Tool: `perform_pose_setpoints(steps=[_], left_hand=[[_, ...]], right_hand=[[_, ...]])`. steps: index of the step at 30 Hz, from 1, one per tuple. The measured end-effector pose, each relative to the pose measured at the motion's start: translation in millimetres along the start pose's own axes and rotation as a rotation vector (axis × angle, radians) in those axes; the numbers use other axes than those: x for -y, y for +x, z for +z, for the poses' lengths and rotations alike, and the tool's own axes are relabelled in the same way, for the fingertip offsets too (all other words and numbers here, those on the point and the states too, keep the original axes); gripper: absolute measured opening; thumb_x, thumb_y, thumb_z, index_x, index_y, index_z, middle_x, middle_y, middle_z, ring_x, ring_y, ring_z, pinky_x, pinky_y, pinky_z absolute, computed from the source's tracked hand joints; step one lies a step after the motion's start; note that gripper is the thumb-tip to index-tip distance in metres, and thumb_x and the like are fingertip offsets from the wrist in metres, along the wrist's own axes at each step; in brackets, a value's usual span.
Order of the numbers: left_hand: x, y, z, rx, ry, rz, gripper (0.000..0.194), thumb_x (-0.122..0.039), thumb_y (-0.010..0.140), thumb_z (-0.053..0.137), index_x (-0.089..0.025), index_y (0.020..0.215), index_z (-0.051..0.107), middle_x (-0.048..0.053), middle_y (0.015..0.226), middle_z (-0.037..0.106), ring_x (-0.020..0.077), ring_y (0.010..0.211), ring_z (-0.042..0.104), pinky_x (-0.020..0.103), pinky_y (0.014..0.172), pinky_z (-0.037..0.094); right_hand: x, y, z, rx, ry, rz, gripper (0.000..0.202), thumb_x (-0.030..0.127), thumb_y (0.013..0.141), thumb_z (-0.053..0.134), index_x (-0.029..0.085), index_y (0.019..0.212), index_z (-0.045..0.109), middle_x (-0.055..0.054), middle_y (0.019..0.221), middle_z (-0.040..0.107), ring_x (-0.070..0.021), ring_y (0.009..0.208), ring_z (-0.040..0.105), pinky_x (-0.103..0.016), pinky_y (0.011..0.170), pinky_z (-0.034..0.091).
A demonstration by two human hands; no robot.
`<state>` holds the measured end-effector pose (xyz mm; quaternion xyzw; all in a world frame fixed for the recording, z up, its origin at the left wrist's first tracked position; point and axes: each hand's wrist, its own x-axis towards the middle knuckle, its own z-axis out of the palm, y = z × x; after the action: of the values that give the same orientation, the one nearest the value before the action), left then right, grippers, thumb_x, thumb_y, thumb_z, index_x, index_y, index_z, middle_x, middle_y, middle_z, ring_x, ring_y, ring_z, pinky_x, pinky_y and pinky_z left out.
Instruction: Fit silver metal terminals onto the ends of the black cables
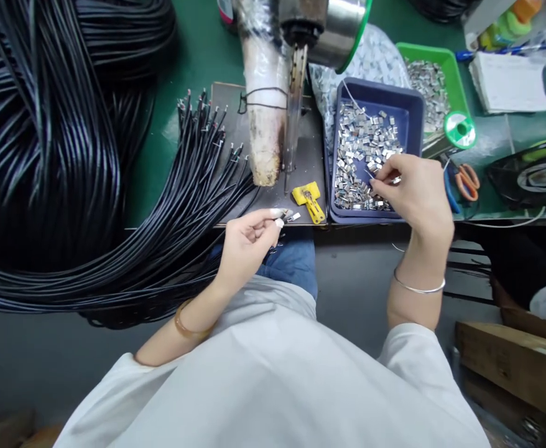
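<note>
My left hand (252, 239) is closed in a pinch at the front edge of the bench. Between its thumb and finger is the end of a black cable, with a small silvery metal connector (294, 217) at the tip. Over the blue bin (408, 118) my right hand (413, 186) is closed, thumb and forefinger pinching a thin silvery strand that looks like solder wire (370, 175). Many loose metal connectors (361, 143) lie in that bin below the fingers. A yellow clip-like holder (311, 200) rests between my hands, beneath an upright metal tube (295, 112).
Bundled black cables (193, 168) with stripped ends cover the left side, beside large cable coils (44, 124). A plastic-wrapped duct (266, 124) hangs down mid-bench. On the right are a green tray (454, 74) of metal parts, a solder spool (460, 130), orange-handled scissors (467, 182) and a fan (534, 174).
</note>
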<state>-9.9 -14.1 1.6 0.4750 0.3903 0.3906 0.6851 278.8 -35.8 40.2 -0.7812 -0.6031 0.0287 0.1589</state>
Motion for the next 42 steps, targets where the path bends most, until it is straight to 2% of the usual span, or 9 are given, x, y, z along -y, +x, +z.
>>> perform_pose_setpoints(steps=[7, 11, 14, 18, 24, 29, 34, 38, 42], left_hand=[[-6, 0, -16.4, 0.089, -0.258, -0.189, 0.014, -0.025, 0.071, 0.077, -0.019, 0.084, 0.075, -0.007, 0.044, 0.045, 0.0032, 0.039, 0.027, 0.019, 0.039, 0.01], [-12, 4, -16.3, 0.118, -0.293, -0.205, 0.012, -0.022, 0.069, 0.078, -0.018, 0.079, 0.073, -0.005, 0.049, 0.05, 0.0037, 0.039, 0.032, 0.019, 0.038, 0.014], [-12, 5, -14.6, 0.137, -0.253, -0.184, 0.012, -0.024, 0.071, 0.077, -0.018, 0.078, 0.07, -0.003, 0.052, 0.055, 0.0041, 0.041, 0.034, 0.019, 0.038, 0.015], [-11, 5, -10.1, 0.173, -0.197, -0.159, 0.015, -0.03, 0.078, 0.073, -0.018, 0.083, 0.066, -0.004, 0.049, 0.055, 0.0029, 0.038, 0.028, 0.019, 0.037, 0.013], [-13, 3, -4.1, 0.166, -0.131, -0.082, 0.022, -0.029, 0.077, 0.077, -0.016, 0.073, 0.061, -0.005, 0.052, 0.056, 0.0027, 0.041, 0.041, 0.015, 0.04, 0.031], [-7, 2, -4.5, 0.123, -0.069, 0.045, 0.019, -0.027, 0.072, 0.083, -0.015, 0.075, 0.068, -0.001, 0.068, 0.067, 0.0061, 0.057, 0.058, 0.016, 0.055, 0.048], [0, -1, -7.6, 0.084, 0.159, 0.212, 0.014, -0.028, 0.079, 0.077, -0.016, 0.079, 0.071, 0.002, 0.075, 0.069, 0.0099, 0.065, 0.061, 0.02, 0.061, 0.05], [2, 0, -12.2, 0.1, 0.437, 0.513, 0.003, -0.018, 0.085, 0.07, -0.016, 0.083, 0.071, 0.001, 0.073, 0.069, 0.0079, 0.058, 0.053, 0.021, 0.056, 0.042], [4, 1, -13.9, 0.106, 0.675, 0.811, 0.007, -0.012, 0.088, 0.063, -0.016, 0.085, 0.069, 0.003, 0.076, 0.072, 0.0112, 0.068, 0.062, 0.024, 0.069, 0.047]], right_hand=[[4, -11, 7, -0.104, 0.01, 0.046, 0.021, 0.018, 0.075, 0.067, 0.029, 0.064, 0.052, 0.001, 0.068, 0.062, -0.0218, 0.067, 0.06, -0.04, 0.067, 0.046], [30, -33, 5, -0.307, 0.157, 0.005, 0.014, 0.026, 0.086, 0.063, 0.032, 0.075, 0.058, 0.0, 0.077, 0.065, -0.0198, 0.071, 0.06, -0.04, 0.068, 0.052], [73, -60, 6, -0.408, 0.531, -0.013, 0.013, 0.022, 0.083, 0.069, 0.026, 0.079, 0.058, 0.002, 0.081, 0.065, -0.0147, 0.062, 0.062, -0.034, 0.053, 0.053], [120, -90, 25, -0.514, 0.624, -0.115, 0.018, 0.015, 0.082, 0.07, 0.031, 0.085, 0.062, 0.001, 0.089, 0.071, -0.0212, 0.082, 0.073, -0.042, 0.07, 0.064], [130, -90, 52, -0.404, 0.832, -0.061, 0.009, 0.019, 0.088, 0.064, 0.028, 0.089, 0.067, -0.002, 0.095, 0.071, -0.0199, 0.087, 0.073, -0.04, 0.076, 0.066], [128, -84, 53, -0.232, 0.905, -0.053, 0.008, 0.021, 0.087, 0.067, 0.028, 0.089, 0.072, -0.002, 0.097, 0.073, -0.0175, 0.088, 0.071, -0.036, 0.077, 0.064], [130, -86, 56, -0.229, 0.909, -0.044, 0.01, 0.019, 0.086, 0.068, 0.027, 0.09, 0.073, -0.002, 0.097, 0.073, -0.0165, 0.089, 0.071, -0.033, 0.076, 0.064], [128, -87, 55, -0.217, 0.91, -0.068, 0.014, 0.015, 0.085, 0.068, 0.025, 0.092, 0.072, -0.002, 0.099, 0.072, -0.0156, 0.091, 0.071, -0.032, 0.079, 0.063], [126, -88, 52, -0.17, 0.895, -0.077, 0.01, 0.014, 0.086, 0.067, 0.023, 0.089, 0.071, -0.002, 0.1, 0.071, -0.0157, 0.093, 0.071, -0.031, 0.078, 0.063]])
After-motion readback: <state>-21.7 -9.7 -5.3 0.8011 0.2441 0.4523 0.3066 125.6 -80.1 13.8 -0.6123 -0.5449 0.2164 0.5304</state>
